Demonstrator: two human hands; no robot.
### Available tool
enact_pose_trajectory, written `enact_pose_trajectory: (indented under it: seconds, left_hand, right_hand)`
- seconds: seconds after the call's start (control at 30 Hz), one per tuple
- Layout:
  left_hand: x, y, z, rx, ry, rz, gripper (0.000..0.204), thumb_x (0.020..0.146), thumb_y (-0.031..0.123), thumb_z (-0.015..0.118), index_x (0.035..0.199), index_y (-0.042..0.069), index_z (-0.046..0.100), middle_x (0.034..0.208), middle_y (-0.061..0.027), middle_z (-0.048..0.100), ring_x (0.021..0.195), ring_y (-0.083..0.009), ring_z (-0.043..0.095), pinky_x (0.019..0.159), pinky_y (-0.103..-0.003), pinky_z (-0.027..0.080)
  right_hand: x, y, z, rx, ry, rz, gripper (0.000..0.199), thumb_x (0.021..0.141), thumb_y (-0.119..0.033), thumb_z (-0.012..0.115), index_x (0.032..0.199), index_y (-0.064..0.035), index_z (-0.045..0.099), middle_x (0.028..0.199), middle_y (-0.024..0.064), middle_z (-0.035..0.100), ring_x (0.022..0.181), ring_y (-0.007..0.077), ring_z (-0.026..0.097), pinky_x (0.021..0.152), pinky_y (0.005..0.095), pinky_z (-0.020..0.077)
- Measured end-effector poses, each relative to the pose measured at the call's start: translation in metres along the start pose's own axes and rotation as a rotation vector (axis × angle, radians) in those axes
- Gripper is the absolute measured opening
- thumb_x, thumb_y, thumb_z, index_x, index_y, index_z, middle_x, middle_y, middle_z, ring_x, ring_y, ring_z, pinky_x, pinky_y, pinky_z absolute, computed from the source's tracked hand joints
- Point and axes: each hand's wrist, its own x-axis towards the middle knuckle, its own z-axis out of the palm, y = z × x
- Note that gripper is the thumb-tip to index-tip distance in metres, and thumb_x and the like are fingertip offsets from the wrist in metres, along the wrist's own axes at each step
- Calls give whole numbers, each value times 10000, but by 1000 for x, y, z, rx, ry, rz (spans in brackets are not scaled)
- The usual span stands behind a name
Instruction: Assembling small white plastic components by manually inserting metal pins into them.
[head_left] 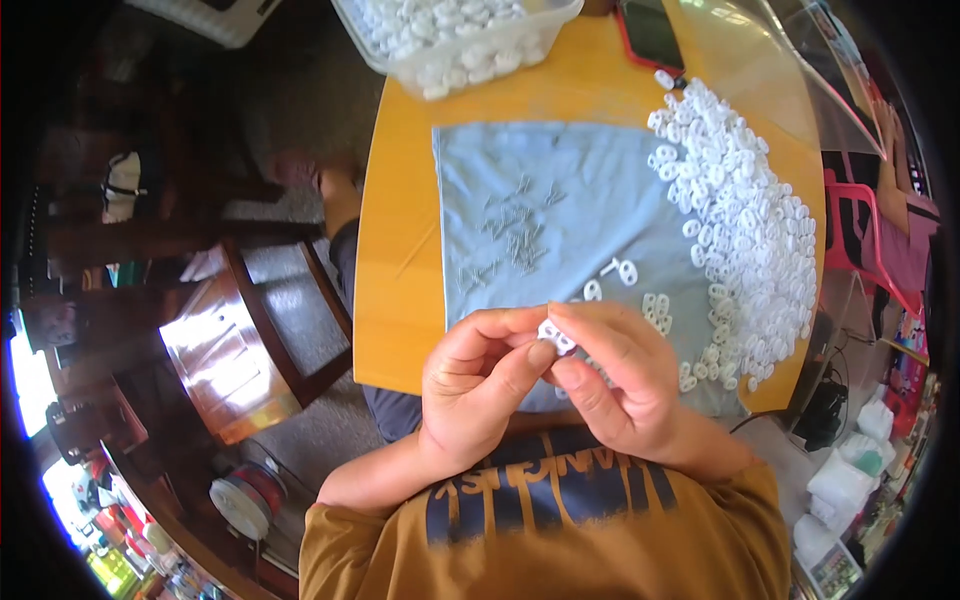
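In front of my chest, both hands meet around a small white plastic piece with round holes (pixel 556 338). My left hand (pixel 485 375) pinches it from the left between thumb and fingers. From the right, my right hand (pixel 622 378) grips it with its fingertips. Just beyond my fingers, a few loose white pieces (pixel 627 272) lie on a light blue cloth (pixel 580 170). Several small grey screws (pixel 522 240) are scattered farther back on the cloth. More white pieces (pixel 656 312) sit in a cluster beside my right hand, and my hands hide some of the cloth.
A big pile of white pieces (pixel 745 230) covers the right of the yellow wooden table (pixel 400 200). At the back stand a clear plastic tub (pixel 470 75) full of white pieces and a red-edged phone (pixel 650 38). Another person's leg (pixel 340 200) shows at left; a red chair (pixel 868 215) is right.
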Motion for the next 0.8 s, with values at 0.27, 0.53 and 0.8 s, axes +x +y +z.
enact_pose_trajectory:
  seconds: [0.27,0.53,0.8]
  left_hand:
    - [53,49,19,-24,30,-58,169,839,0,538,1003,-45,535,891,-171,611,666,-193,586,628,-288,492]
    - [194,108,-15,483,190,404,265,890,171,530,1077,-17,553,1040,-90,581,932,-168,555,816,-275,424]
    - [86,20,9,1185,-372,268,182,765,-83,588,924,0,620,862,-78,616,739,-123,571,650,-232,456]
  right_hand:
    - [-6,-6,-11,1,82,63,388,767,17,602,1142,70,519,1011,182,618,817,283,615,709,332,490]
    - [-25,-14,-16,223,-311,36,263,745,-37,642,1002,-12,593,798,84,596,710,242,578,603,346,465]
    - [-41,2,-14,419,-637,105,156,798,-164,566,706,-38,558,667,94,538,657,273,538,592,377,442]
